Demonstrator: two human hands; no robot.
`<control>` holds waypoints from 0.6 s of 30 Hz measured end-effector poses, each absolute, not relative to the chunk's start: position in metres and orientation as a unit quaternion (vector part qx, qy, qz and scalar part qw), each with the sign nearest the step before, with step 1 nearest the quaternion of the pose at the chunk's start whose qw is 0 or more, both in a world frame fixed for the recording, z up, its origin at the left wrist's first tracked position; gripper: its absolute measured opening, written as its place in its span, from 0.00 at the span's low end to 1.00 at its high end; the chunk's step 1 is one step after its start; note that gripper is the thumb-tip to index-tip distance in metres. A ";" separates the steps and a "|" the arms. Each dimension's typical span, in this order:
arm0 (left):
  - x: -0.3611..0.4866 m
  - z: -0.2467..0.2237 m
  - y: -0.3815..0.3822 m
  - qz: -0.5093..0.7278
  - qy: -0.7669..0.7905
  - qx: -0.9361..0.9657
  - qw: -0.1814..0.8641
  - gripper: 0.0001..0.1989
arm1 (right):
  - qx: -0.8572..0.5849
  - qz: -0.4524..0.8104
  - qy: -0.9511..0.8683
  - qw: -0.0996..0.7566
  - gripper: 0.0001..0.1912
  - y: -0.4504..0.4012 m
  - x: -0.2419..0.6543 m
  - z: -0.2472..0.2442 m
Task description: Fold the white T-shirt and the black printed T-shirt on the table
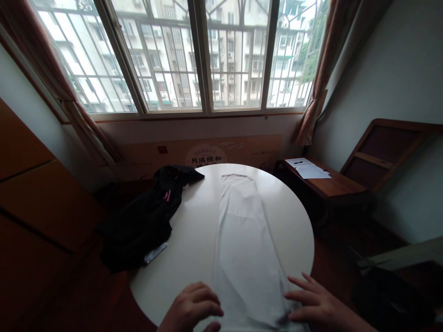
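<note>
A long white piece of folded cloth, perhaps a pair of trousers, lies lengthwise on the round white table. It narrows toward the far edge, and its near end runs out of view at the bottom. Beside its left edge is my left hand, fingers bent with the thumb apart and nothing held. At the cloth's right edge my right hand has its fingers spread, the tips on or just over the cloth; contact is hard to tell.
A black garment with a pink mark hangs over the table's left edge. Close to it lies a small flat pale object. Papers and a pen rest on a wooden chair or bench at right. A dark bag-like shape is lower right.
</note>
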State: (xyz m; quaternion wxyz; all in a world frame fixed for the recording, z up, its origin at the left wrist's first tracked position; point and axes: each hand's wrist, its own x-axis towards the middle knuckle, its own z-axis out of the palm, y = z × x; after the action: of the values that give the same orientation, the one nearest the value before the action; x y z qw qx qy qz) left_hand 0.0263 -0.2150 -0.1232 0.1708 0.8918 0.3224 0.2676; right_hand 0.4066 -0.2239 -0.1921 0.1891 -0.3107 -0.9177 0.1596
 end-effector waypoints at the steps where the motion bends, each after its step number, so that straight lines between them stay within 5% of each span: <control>1: 0.033 -0.121 -0.209 0.276 0.329 0.886 0.173 0.09 | -0.326 0.188 -0.906 0.194 0.18 -0.217 0.403 -0.176; 9: 0.105 -0.167 -0.145 0.138 0.199 0.962 0.126 0.13 | -0.280 0.253 -0.869 0.320 0.18 -0.058 0.298 -0.134; 15: 0.123 -0.182 -0.141 0.089 0.121 0.983 0.109 0.28 | -0.317 0.166 -0.908 0.217 0.14 0.016 0.254 -0.167; 18: 0.122 -0.190 -0.150 0.094 0.088 0.989 0.073 0.25 | -0.315 0.114 -0.921 0.200 0.16 0.011 0.266 -0.182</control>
State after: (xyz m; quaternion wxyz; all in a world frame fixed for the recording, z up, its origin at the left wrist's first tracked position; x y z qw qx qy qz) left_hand 0.1219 -0.1499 -0.1900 0.0735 0.9889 0.0881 0.0942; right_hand 0.2658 0.0114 -0.1821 0.2004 -0.3145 -0.9208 0.1142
